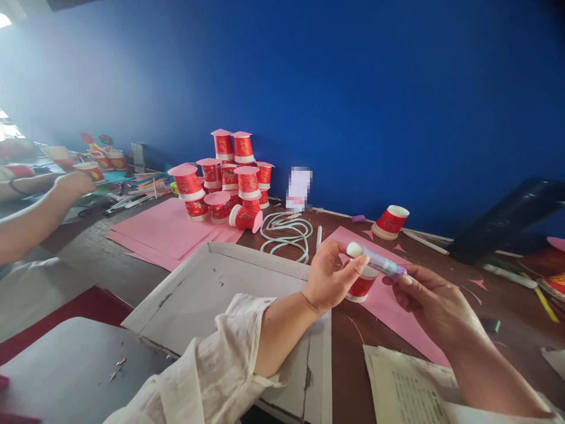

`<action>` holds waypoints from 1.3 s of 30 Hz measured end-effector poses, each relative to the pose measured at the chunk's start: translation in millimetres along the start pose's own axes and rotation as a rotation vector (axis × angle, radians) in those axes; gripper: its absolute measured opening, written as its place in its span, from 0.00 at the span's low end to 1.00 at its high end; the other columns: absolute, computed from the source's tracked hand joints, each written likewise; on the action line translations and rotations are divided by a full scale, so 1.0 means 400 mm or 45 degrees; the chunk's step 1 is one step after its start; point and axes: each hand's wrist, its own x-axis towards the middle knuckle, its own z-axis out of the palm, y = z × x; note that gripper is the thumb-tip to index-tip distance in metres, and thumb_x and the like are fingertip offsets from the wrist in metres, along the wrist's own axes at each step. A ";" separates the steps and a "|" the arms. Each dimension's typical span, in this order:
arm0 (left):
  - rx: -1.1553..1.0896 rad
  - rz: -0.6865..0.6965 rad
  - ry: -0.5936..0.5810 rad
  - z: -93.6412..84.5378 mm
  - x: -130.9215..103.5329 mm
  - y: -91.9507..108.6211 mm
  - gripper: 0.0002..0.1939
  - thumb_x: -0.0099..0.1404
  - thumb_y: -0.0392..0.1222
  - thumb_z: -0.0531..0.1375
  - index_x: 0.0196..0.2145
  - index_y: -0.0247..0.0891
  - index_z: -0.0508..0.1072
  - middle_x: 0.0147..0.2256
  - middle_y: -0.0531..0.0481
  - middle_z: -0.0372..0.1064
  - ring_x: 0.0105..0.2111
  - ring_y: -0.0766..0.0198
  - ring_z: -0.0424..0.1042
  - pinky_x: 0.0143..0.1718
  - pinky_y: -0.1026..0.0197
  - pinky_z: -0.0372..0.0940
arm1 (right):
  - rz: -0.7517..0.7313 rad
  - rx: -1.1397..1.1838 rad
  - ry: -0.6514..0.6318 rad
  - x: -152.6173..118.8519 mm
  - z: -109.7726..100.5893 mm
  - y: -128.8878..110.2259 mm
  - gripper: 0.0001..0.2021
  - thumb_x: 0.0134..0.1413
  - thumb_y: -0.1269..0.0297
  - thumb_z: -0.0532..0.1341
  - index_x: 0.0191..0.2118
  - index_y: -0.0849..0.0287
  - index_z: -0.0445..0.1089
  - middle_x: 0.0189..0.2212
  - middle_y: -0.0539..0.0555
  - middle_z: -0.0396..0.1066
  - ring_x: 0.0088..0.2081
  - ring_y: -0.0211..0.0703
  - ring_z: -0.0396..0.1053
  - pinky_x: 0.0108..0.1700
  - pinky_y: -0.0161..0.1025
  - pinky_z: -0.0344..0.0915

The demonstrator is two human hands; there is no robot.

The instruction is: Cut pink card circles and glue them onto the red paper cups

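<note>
"Purple and see-through, with a white end: what is that between your hands?"

"A small tube (376,259), maybe a glue stick. Your left hand (327,275) pinches it near the white end, and your right hand (430,299) pinches the purple end. You hold it up over the pink sheet (399,318)."

"What is close to it?"

"A red cup (359,288) is just behind the tube, partly hidden by your left hand. I can't tell if you touch it."

"What could go wrong for you?"

"If you tug hard and the tube comes apart fast, your hand could jerk and bump that cup. If your fingers slip, the tube could drop and roll over the tabletop (346,365)."

"And farther out?"

"The pale tray (185,306) is under your left sleeve (229,353). Your loose cuff could catch its edge and drag it. Past that, a pile of red cups (228,176) stands by the blue wall (375,106), with one cup (244,218) on its side. A big bump could make the pile fall. Far left is another person's hand (75,183)."
</note>
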 end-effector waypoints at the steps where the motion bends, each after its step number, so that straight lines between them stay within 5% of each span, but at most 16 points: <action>1: 0.006 0.029 -0.009 0.000 -0.001 0.001 0.09 0.59 0.45 0.63 0.32 0.37 0.70 0.33 0.48 0.67 0.36 0.63 0.65 0.41 0.58 0.62 | 0.004 0.027 0.005 0.000 0.000 0.000 0.13 0.50 0.51 0.66 0.31 0.56 0.75 0.20 0.50 0.65 0.22 0.35 0.57 0.23 0.34 0.54; 6: -0.007 0.087 -0.039 0.000 -0.004 0.002 0.09 0.58 0.44 0.63 0.33 0.37 0.70 0.34 0.47 0.68 0.37 0.63 0.66 0.43 0.57 0.62 | 0.022 0.227 0.084 -0.003 0.022 -0.015 0.15 0.50 0.48 0.65 0.29 0.55 0.74 0.24 0.52 0.67 0.23 0.35 0.58 0.21 0.34 0.54; 13: -0.083 -0.079 0.008 -0.002 0.004 -0.005 0.12 0.58 0.49 0.63 0.32 0.37 0.70 0.32 0.48 0.68 0.35 0.64 0.67 0.39 0.59 0.63 | 0.035 0.273 0.031 -0.008 0.023 -0.045 0.25 0.42 0.53 0.71 0.49 0.47 0.70 0.26 0.47 0.65 0.23 0.33 0.56 0.21 0.31 0.54; 21: -0.034 -0.078 0.002 -0.001 0.000 0.004 0.11 0.58 0.46 0.63 0.32 0.36 0.70 0.33 0.48 0.66 0.34 0.65 0.65 0.38 0.59 0.62 | 0.040 0.126 0.044 -0.009 0.022 -0.023 0.12 0.46 0.56 0.70 0.37 0.53 0.73 0.19 0.47 0.61 0.22 0.33 0.56 0.22 0.31 0.54; 31: -0.092 -0.024 -0.058 0.001 -0.002 0.012 0.10 0.58 0.45 0.63 0.31 0.36 0.68 0.32 0.49 0.66 0.33 0.66 0.65 0.37 0.61 0.62 | 0.109 0.238 0.041 -0.011 0.018 -0.015 0.14 0.51 0.50 0.65 0.28 0.56 0.73 0.24 0.51 0.65 0.23 0.33 0.55 0.21 0.31 0.52; 37: -0.228 -0.159 -0.039 -0.004 0.007 0.008 0.16 0.57 0.53 0.63 0.30 0.37 0.68 0.30 0.51 0.66 0.31 0.67 0.65 0.36 0.61 0.62 | 0.038 0.266 0.019 -0.022 0.040 -0.048 0.23 0.46 0.53 0.69 0.49 0.48 0.70 0.26 0.48 0.66 0.23 0.34 0.57 0.21 0.32 0.56; 39: -0.259 -0.173 -0.039 -0.005 0.009 0.006 0.18 0.56 0.55 0.64 0.30 0.36 0.68 0.29 0.51 0.65 0.30 0.68 0.64 0.36 0.62 0.61 | 0.013 0.254 0.032 -0.023 0.043 -0.051 0.24 0.43 0.57 0.71 0.49 0.47 0.70 0.26 0.47 0.66 0.23 0.34 0.58 0.22 0.31 0.56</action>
